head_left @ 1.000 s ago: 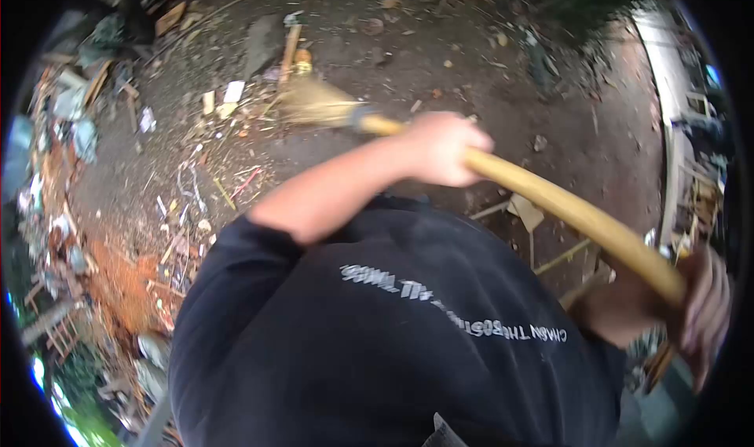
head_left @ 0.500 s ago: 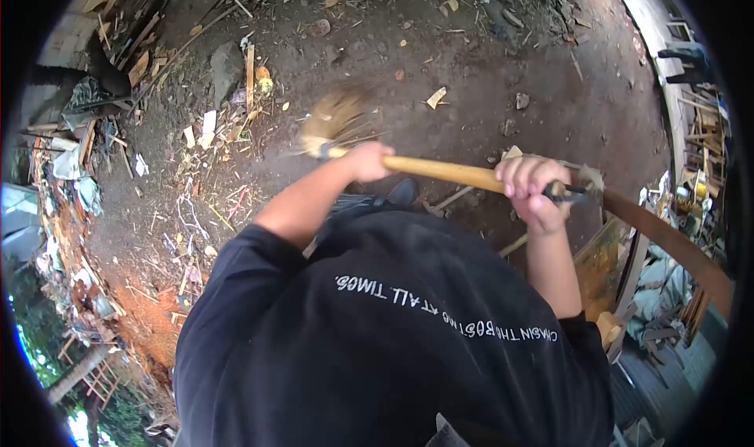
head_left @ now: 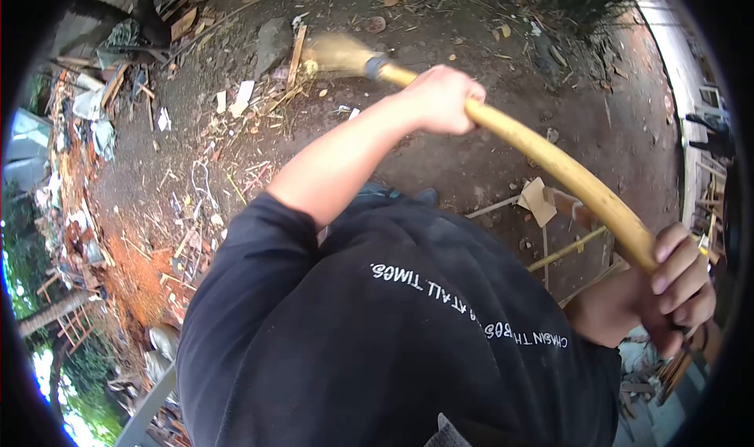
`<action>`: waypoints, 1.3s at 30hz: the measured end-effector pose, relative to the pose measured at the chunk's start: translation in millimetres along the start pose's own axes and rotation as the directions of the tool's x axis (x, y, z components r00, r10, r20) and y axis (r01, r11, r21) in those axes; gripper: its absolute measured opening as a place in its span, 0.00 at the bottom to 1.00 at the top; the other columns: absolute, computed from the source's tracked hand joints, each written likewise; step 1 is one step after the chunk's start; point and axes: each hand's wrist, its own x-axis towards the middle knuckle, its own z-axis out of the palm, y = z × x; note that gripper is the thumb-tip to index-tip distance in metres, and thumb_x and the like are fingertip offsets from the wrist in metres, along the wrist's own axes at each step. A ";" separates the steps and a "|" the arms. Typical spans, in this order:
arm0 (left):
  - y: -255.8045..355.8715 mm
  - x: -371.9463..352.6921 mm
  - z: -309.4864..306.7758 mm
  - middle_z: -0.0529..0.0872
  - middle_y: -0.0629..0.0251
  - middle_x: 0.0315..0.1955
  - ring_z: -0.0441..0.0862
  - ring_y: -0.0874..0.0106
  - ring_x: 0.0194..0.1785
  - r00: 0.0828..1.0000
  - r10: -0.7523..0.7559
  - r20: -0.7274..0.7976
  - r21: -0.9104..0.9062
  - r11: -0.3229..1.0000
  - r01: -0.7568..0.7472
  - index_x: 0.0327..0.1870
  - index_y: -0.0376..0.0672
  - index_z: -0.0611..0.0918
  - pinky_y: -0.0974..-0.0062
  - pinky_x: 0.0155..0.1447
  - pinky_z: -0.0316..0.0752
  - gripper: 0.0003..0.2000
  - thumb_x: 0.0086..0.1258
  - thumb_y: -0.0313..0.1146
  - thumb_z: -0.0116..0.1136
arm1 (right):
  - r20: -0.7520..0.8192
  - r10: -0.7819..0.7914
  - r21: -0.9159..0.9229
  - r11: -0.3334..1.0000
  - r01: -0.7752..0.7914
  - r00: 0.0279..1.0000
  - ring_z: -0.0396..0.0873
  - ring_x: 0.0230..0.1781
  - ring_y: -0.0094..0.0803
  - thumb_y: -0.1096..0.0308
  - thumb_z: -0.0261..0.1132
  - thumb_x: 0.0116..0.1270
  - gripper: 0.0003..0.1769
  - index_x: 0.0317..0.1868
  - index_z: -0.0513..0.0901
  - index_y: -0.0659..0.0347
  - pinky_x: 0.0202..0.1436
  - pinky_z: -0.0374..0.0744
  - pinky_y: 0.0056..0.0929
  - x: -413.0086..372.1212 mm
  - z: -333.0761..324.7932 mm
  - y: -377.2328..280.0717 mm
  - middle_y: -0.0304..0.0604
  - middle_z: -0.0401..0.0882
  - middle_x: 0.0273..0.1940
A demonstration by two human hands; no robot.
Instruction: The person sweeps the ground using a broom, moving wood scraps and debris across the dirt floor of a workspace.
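A broom with a yellow bamboo handle (head_left: 561,164) slants across the view in front of my black shirt. Its straw bristles (head_left: 338,54) are smeared by motion at the upper left, above the littered ground. A dark band binds them to the handle. My left hand (head_left: 446,99) is closed round the handle a short way behind that band. At the far right my right hand (head_left: 682,286) grips the handle's end, where a dark cord or loop partly shows. Wood scraps, paper bits and a flat stone (head_left: 272,45) lie near the bristles.
Bare soil (head_left: 503,78) with leaves stretches ahead. A heap of rubbish (head_left: 86,133) and planks lines the left side. Cardboard (head_left: 537,202) and thin sticks lie by my right side. A pale concrete edge (head_left: 674,78) runs along the far right.
The broom has swung so its bristles are farther forward, while its handle end has come right and nearer my body. Both hands keep their hold, the left farther forward, the right lower and farther right.
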 end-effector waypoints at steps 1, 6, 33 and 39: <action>-22.4 7.7 -8.9 0.88 0.57 0.29 0.88 0.53 0.38 0.999 0.031 -0.016 0.020 0.999 -0.031 0.33 0.46 0.84 0.55 0.44 0.80 0.05 0.56 0.32 0.66 | 0.091 0.073 -0.100 0.993 -0.063 0.993 0.85 0.40 0.30 0.47 0.80 0.62 0.19 0.38 0.83 0.48 0.52 0.79 0.38 20.9 29.9 16.7 0.29 0.84 0.35; -285.7 -10.0 42.3 0.85 0.54 0.36 0.84 0.51 0.43 0.975 0.002 -0.224 0.014 1.000 0.001 0.34 0.43 0.80 0.57 0.49 0.79 0.14 0.68 0.43 0.71 | 0.302 0.397 -0.209 0.915 -0.346 0.867 0.89 0.43 0.43 0.72 0.77 0.57 0.09 0.30 0.82 0.61 0.67 0.81 0.56 43.9 166.3 191.9 0.44 0.86 0.35; -376.2 -190.1 -140.3 0.90 0.56 0.31 0.90 0.55 0.39 0.915 -0.317 0.250 -0.037 0.941 0.336 0.36 0.47 0.88 0.59 0.47 0.83 0.17 0.64 0.52 0.72 | -0.024 0.697 0.376 0.671 -0.639 0.717 0.82 0.45 0.44 0.66 0.72 0.65 0.11 0.32 0.77 0.58 0.70 0.76 0.66 163.6 269.6 343.5 0.43 0.81 0.35; -216.2 -200.4 -265.2 0.90 0.57 0.32 0.90 0.55 0.41 0.929 -0.235 0.287 -0.113 0.954 0.276 0.36 0.49 0.90 0.56 0.47 0.84 0.17 0.64 0.54 0.70 | -0.104 0.499 0.451 0.795 -0.406 0.860 0.82 0.44 0.30 0.63 0.71 0.65 0.09 0.38 0.79 0.53 0.65 0.84 0.45 232.5 209.7 224.8 0.35 0.82 0.36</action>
